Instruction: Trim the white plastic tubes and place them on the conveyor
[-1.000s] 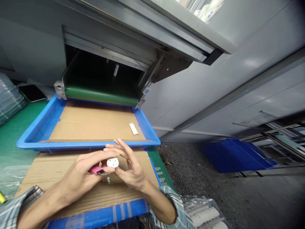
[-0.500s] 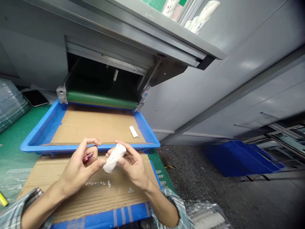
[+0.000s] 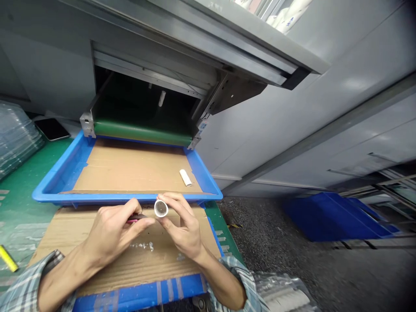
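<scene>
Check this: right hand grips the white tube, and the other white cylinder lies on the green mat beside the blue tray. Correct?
No: the head view shows the other white cylinder lying on the cardboard inside the blue tray, not beside it. The right hand does grip the white tube.

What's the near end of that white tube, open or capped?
Open: the white tube, held end-on by the right hand, shows a round rim around a grey hollow. How deep the hollow goes, cannot tell.
</scene>
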`<action>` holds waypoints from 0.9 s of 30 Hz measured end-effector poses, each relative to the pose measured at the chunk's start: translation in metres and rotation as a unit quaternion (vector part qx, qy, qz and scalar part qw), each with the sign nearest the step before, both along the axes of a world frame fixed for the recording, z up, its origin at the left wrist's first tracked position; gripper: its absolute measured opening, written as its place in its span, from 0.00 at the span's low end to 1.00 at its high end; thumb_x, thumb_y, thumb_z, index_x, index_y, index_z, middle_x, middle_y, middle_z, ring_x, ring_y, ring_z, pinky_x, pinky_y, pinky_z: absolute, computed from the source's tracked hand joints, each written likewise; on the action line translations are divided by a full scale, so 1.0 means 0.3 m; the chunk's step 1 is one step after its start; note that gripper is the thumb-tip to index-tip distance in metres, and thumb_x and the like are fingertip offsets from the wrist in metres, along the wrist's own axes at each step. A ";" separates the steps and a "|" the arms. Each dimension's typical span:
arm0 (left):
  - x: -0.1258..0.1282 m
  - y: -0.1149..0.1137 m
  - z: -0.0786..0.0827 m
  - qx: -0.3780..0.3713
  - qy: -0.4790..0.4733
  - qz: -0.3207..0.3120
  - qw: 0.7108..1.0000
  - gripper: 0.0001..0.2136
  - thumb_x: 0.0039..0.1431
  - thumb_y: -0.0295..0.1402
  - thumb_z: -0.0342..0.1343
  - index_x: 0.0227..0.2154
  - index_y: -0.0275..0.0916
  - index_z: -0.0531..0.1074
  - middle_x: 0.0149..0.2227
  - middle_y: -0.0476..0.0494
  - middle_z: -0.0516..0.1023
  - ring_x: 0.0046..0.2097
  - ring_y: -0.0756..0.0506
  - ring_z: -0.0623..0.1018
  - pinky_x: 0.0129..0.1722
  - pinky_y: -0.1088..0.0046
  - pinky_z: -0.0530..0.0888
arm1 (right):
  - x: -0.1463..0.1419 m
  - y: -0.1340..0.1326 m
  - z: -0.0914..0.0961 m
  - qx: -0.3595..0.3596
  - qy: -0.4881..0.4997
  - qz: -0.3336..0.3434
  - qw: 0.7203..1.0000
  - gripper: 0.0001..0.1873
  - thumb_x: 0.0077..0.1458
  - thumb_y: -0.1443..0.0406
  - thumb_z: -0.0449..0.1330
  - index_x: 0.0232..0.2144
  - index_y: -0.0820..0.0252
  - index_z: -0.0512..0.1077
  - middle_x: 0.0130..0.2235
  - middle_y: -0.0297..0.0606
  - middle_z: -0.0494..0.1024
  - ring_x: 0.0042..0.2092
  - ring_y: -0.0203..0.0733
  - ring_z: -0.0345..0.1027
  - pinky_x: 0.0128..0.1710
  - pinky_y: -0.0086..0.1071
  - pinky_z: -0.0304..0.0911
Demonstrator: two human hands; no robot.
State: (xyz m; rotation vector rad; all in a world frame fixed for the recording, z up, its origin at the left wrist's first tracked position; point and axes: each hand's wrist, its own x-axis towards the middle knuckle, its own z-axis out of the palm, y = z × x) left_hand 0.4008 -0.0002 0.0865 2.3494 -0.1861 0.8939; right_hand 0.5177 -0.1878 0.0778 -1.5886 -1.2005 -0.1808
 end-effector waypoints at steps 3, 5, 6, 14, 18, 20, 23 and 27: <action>0.000 -0.005 -0.003 0.047 -0.028 0.034 0.998 0.18 0.74 0.49 0.55 0.32 0.42 0.64 0.21 0.59 0.69 0.21 0.54 0.71 0.22 0.77 0.63 | -0.002 -0.002 -0.004 -0.012 -0.015 0.004 1.000 0.24 0.70 0.64 0.64 0.66 0.45 0.72 0.54 0.43 0.79 0.54 0.45 0.78 0.54 0.39 0.78; -0.001 -0.008 -0.003 0.069 -0.028 0.046 0.996 0.18 0.73 0.50 0.55 0.35 0.41 0.68 0.26 0.55 0.76 0.25 0.52 0.78 0.26 0.76 0.67 | -0.002 -0.003 -0.007 -0.021 -0.028 0.006 0.999 0.26 0.70 0.65 0.64 0.67 0.44 0.71 0.55 0.43 0.79 0.54 0.46 0.77 0.56 0.41 0.77; -0.002 -0.009 -0.002 0.079 -0.026 0.051 0.995 0.17 0.74 0.50 0.55 0.37 0.40 0.69 0.29 0.53 0.79 0.27 0.51 0.80 0.29 0.75 0.69 | -0.002 -0.004 -0.008 -0.024 -0.034 0.008 0.999 0.26 0.70 0.66 0.64 0.67 0.43 0.71 0.55 0.43 0.78 0.54 0.46 0.77 0.57 0.41 0.76; -0.010 -0.012 -0.009 0.100 0.006 0.068 0.993 0.18 0.76 0.50 0.50 0.38 0.40 0.71 0.30 0.52 0.80 0.27 0.49 0.81 0.28 0.72 0.68 | -0.003 -0.011 -0.002 -0.046 -0.055 0.006 0.997 0.28 0.70 0.69 0.62 0.68 0.43 0.70 0.54 0.44 0.78 0.53 0.48 0.78 0.54 0.45 0.78; -0.010 -0.013 -0.012 0.107 0.013 0.070 0.992 0.19 0.77 0.50 0.49 0.39 0.40 0.71 0.30 0.51 0.81 0.28 0.48 0.82 0.27 0.71 0.67 | -0.005 -0.010 0.007 -0.048 -0.067 0.002 0.997 0.28 0.70 0.69 0.62 0.68 0.43 0.69 0.53 0.44 0.78 0.53 0.48 0.78 0.53 0.45 0.79; -0.009 -0.015 -0.008 0.114 0.011 0.075 0.991 0.19 0.77 0.50 0.48 0.38 0.40 0.71 0.30 0.51 0.81 0.28 0.48 0.82 0.27 0.70 0.67 | -0.005 -0.008 0.010 -0.044 -0.070 0.003 0.997 0.29 0.70 0.70 0.62 0.68 0.42 0.69 0.53 0.44 0.78 0.52 0.47 0.78 0.53 0.44 0.79; -0.007 -0.016 0.002 0.125 0.009 0.076 0.989 0.20 0.78 0.49 0.46 0.37 0.39 0.71 0.29 0.50 0.81 0.27 0.48 0.82 0.26 0.70 0.66 | -0.001 -0.004 0.009 -0.034 -0.071 0.005 0.997 0.30 0.70 0.70 0.62 0.68 0.41 0.69 0.53 0.43 0.78 0.52 0.47 0.77 0.53 0.43 0.78; -0.007 -0.016 0.008 0.137 0.013 0.075 0.988 0.21 0.79 0.48 0.44 0.36 0.39 0.72 0.28 0.51 0.79 0.26 0.48 0.80 0.25 0.70 0.65 | 0.002 -0.003 0.004 -0.034 -0.076 0.002 0.997 0.29 0.71 0.69 0.62 0.69 0.40 0.68 0.54 0.42 0.78 0.52 0.47 0.77 0.53 0.44 0.78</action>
